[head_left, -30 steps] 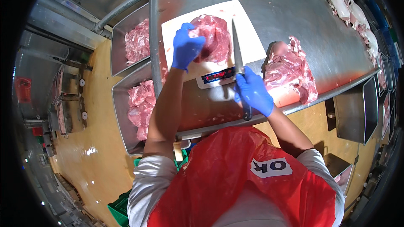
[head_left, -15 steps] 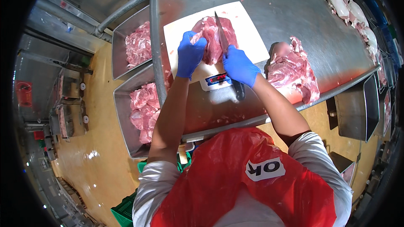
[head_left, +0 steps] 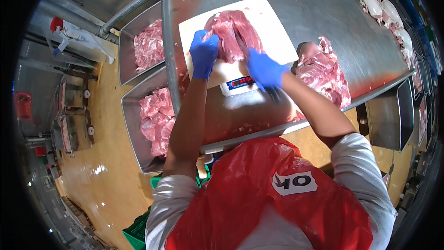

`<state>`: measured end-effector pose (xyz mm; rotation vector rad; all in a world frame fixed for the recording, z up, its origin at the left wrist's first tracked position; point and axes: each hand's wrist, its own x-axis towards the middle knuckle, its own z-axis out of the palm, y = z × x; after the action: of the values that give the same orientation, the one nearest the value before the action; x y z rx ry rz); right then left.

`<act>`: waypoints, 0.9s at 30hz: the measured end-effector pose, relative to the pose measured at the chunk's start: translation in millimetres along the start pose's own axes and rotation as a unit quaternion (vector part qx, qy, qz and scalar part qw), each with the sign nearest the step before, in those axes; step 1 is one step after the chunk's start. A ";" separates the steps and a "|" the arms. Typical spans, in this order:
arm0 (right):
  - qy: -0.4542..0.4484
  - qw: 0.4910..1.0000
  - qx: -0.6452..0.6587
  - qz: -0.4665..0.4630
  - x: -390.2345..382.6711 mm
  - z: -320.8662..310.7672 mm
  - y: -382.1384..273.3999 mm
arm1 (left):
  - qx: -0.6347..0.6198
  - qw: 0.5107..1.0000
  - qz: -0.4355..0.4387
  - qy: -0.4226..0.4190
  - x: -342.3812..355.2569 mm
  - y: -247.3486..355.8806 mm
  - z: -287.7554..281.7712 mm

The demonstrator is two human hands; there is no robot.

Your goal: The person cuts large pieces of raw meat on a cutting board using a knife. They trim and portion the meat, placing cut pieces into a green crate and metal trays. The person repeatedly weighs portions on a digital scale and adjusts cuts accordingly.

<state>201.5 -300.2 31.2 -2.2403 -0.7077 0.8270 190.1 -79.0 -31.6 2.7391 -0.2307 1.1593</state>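
Observation:
A large piece of raw meat (head_left: 226, 34) lies on a white cutting board (head_left: 276, 41). My left hand (head_left: 203, 55), in a blue glove, is closed on the meat's left edge. In my blue-gloved right hand (head_left: 266, 69), smeared by motion, is a knife (head_left: 241, 44). Its dark blade lies along the meat's right part, the tip sunk in or hidden by the flesh. The handle end shows blurred below the hand. A small scale (head_left: 231, 86) with a red-lit display sits at the board's near edge, between my hands.
Another large cut of meat (head_left: 321, 71) rests on the steel table (head_left: 314, 9) to the right. Two steel tubs of meat pieces (head_left: 157, 120) stand left of the table. Pale-skinned cuts (head_left: 370, 4) line the far right edge. A person (head_left: 78, 34) in white shows at upper left.
My right hand with the knife has shifted slightly and its blade is lower in the meat. The left hand stays at the meat's edge. A person has come into view at upper left.

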 end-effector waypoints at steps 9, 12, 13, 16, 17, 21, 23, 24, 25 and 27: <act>0.111 0.990 0.073 0.037 -47.6 21.5 -13.0 | -0.618 0.653 -0.435 -0.048 -23.6 6.6 -8.8; 0.186 0.982 -0.029 -0.017 8.7 14.6 1.9 | -0.571 0.715 -0.400 -0.051 -23.7 10.6 -11.3; 0.174 0.985 -0.014 0.006 22.9 6.9 0.8 | -0.543 0.747 -0.381 -0.050 -19.3 17.2 -18.5; 0.080 0.985 -0.123 -0.087 41.9 -2.7 4.7 | -0.440 0.842 -0.311 0.026 -30.5 12.5 2.0; 0.056 0.981 -0.153 -0.100 42.4 0.1 9.0 | -0.402 0.868 -0.286 0.061 -34.6 11.6 11.8; 0.067 0.990 -0.115 -0.045 -15.4 37.7 21.8 | -0.207 0.940 -0.270 0.013 -49.9 -1.1 28.9; 0.054 0.998 -0.044 0.013 -66.8 51.8 24.7 | -0.305 0.899 -0.312 -0.050 -57.3 -19.5 23.6; 0.083 0.996 -0.042 -0.008 -79.5 57.6 31.4 | -0.370 0.858 -0.348 -0.078 -59.2 -28.4 19.4; 0.128 0.990 -0.054 -0.018 -80.5 59.7 31.4 | -0.472 0.779 -0.399 -0.106 -58.4 -39.9 10.1; 0.220 0.972 -0.073 -0.028 -81.9 66.8 28.6 | -0.588 0.641 -0.456 -0.188 -37.8 -59.0 -13.7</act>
<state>107.8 -347.9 0.6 -2.4054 -0.6263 0.2372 166.5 -15.6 -54.5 1.4159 0.2733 -0.0114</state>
